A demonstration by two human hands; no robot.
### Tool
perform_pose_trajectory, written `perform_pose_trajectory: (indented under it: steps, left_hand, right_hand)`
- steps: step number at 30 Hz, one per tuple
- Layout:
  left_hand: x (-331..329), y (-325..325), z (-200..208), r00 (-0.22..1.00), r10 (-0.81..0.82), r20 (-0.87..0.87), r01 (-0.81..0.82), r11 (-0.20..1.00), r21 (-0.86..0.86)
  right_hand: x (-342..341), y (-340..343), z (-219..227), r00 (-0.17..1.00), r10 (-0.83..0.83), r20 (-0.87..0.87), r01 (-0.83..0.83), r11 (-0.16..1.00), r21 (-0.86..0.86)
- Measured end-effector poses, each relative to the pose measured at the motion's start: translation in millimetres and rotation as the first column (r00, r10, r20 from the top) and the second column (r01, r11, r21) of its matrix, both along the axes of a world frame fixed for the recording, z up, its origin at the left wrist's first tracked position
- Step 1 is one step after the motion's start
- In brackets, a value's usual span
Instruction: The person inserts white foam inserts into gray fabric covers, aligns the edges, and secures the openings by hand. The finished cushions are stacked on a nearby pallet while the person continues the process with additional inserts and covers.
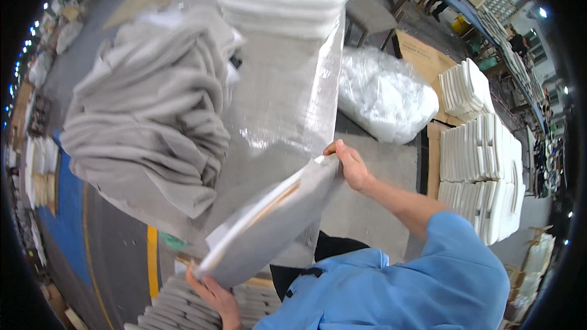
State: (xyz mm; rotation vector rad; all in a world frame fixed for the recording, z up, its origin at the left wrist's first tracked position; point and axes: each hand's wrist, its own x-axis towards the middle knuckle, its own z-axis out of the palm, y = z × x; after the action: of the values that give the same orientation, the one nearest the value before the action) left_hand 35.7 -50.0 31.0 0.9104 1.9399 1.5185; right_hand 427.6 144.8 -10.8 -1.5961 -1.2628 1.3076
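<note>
A flat grey fabric-covered cushion [275, 226] is held up tilted between my hands, over the near end of the table. Along its upper edge the cover gapes, and a white layer and a tan strip show inside. My right hand [351, 166] grips its far right corner, thumb on top. My left hand [214, 299] is closed on the near left corner. Left of the cushion, a big heap of grey fabric covers [153, 110] lies on the table [275, 85]. Several white cushion pads [281, 0] are stacked at its far end.
Right of the table stand a clear plastic bag of white stuff [385, 95] and stacks of white pads [480, 159] by cardboard. Rows of grey cushions [177, 308] lie low at my left. A stool [370, 15] stands beyond the bag. Other people work farther off.
</note>
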Motion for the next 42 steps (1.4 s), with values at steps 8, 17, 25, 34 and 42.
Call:
perform_pose_trajectory:
  steps: [8, 17, 25, 34, 42]
  left_hand:
    - [45, -33, 14, 0.982, -0.135, -0.128, 0.139, 0.99, 0.019]
    - [13, -6, 61, 0.621, -0.777, -0.107, 0.538, 0.521, -0.662]
    - [33, -19, 11, 0.536, -0.789, -0.299, 0.333, 0.523, -0.785]
    - [26, -23, 1, 0.563, -0.766, -0.31, 0.4, 0.58, -0.709]
    - [31, -19, 7, 0.523, -0.793, -0.312, 0.453, 0.569, -0.686]
  right_hand:
    - [-24, 28, -2, 0.79, -0.173, -0.589, 0.266, 0.961, 0.074]
    - [-22, 43, 12, 0.849, 0.008, -0.528, 0.115, 0.973, 0.2]
    - [-16, 32, -24, 0.774, -0.081, -0.629, 0.208, 0.969, 0.132]
    - [-22, 30, -67, 0.704, -0.252, -0.664, 0.388, 0.919, 0.062]
    - [-19, 35, -67, 0.685, -0.254, -0.683, 0.406, 0.911, 0.069]
